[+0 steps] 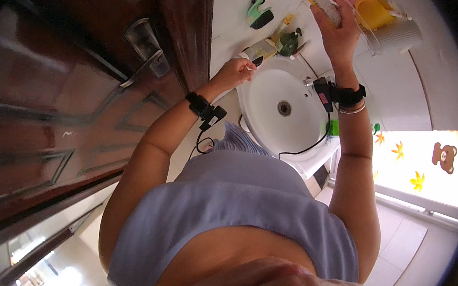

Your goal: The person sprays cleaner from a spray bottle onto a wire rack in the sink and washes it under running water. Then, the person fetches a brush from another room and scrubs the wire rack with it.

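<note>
My right hand (340,38) is raised by a clear shelf (373,37) on the tiled wall. Its thumb and fingers are around a brush (326,7) with pale bristles and an orange-yellow edge. My left hand (235,74) is at the left rim of a white washbasin (274,106), fingers curled. Just past its fingertips is a small black piece (257,61); whether the fingers hold it cannot be told. A bottle of yellowish liquid (264,48) and a dark green bottle (289,44) stand behind the basin.
A green holder with a black brush (261,16) hangs on the wall. A yellow cup (373,11) is at the shelf. The metal faucet (309,82) is below my right wrist. A brown wooden door (75,66) with a lever handle (147,63) stands left; a bright, sticker-covered window (409,160) is right.
</note>
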Motion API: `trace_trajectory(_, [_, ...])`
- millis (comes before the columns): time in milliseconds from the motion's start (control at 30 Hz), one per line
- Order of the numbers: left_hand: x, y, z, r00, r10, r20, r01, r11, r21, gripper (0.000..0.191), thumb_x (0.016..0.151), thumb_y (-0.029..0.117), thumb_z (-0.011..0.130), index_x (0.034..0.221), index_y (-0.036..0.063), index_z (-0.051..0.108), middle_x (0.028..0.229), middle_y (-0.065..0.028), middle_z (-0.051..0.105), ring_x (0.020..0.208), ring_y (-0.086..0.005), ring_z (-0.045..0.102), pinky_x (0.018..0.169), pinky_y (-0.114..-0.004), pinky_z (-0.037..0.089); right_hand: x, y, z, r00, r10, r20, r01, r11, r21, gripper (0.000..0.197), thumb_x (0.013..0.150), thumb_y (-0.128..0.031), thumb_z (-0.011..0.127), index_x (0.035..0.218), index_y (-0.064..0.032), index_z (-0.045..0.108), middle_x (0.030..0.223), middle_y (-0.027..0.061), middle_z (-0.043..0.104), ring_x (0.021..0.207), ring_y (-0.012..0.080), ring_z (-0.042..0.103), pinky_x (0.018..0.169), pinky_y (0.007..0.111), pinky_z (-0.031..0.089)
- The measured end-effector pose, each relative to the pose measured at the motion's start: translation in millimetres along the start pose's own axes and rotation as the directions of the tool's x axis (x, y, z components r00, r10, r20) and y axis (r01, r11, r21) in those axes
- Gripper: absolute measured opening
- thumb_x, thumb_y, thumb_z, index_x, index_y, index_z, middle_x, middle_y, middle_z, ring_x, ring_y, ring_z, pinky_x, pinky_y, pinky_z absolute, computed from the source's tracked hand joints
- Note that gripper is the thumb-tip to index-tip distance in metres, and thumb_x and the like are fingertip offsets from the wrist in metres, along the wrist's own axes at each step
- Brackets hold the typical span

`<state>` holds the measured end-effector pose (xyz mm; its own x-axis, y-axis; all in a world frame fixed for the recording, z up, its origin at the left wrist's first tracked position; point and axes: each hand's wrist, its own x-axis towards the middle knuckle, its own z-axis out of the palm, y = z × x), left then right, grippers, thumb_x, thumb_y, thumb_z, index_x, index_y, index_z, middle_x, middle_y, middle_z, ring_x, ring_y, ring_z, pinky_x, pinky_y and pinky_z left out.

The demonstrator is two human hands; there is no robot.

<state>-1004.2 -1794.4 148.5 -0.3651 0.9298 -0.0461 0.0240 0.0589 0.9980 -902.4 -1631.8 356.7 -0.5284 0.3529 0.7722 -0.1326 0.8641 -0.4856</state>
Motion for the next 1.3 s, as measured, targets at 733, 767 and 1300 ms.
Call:
trace_trajectory(733, [-104, -2, 281, 0.134, 0.139, 0.981, -0.764, 0.645, 0.013, 0.041, 0.077, 0.034, 0.063, 0.102, 0.0036, 0.052, 0.076, -0.0125, 0.057, 0.068, -0.0279, 0.056, 0.061, -0.036, 0.046, -458, -121, -175, 0.147, 0.967, -0.209, -0.524, 0.256, 0.812, 0.045, 0.084, -0.025, 0.058, 0.119, -0.0019, 0.042, 0.094, 0.0061, 0.058, 0.090, 0.0140, 0.057, 0.075, 0.026, 0.045])
trace_trajectory(767, [-121, -9, 311, 0.092, 0.146, 0.985, -0.761, 0.648, -0.025, 0.043, 0.076, 0.035, 0.065, 0.105, 0.0045, 0.053, 0.075, -0.0117, 0.057, 0.065, -0.0259, 0.056, 0.060, -0.035, 0.046, -490, -148, -203, 0.098, 0.967, -0.234, -0.557, 0.248, 0.793, 0.038, 0.085, -0.025, 0.057, 0.113, -0.0040, 0.045, 0.092, 0.0047, 0.057, 0.088, 0.0133, 0.057, 0.074, 0.026, 0.044])
trace_trajectory(1300, [-214, -90, 726, -0.058, 0.020, 0.998, -0.666, 0.744, -0.054, 0.030, 0.079, 0.022, 0.061, 0.102, 0.0022, 0.058, 0.073, -0.0122, 0.062, 0.066, -0.0202, 0.060, 0.060, -0.030, 0.047, -844, -314, -450, -0.398, 0.623, -0.673, -0.392, 0.548, 0.739, 0.025, 0.082, -0.026, 0.058, 0.093, -0.0035, 0.053, 0.076, 0.0070, 0.060, 0.070, 0.0143, 0.058, 0.064, 0.024, 0.047])
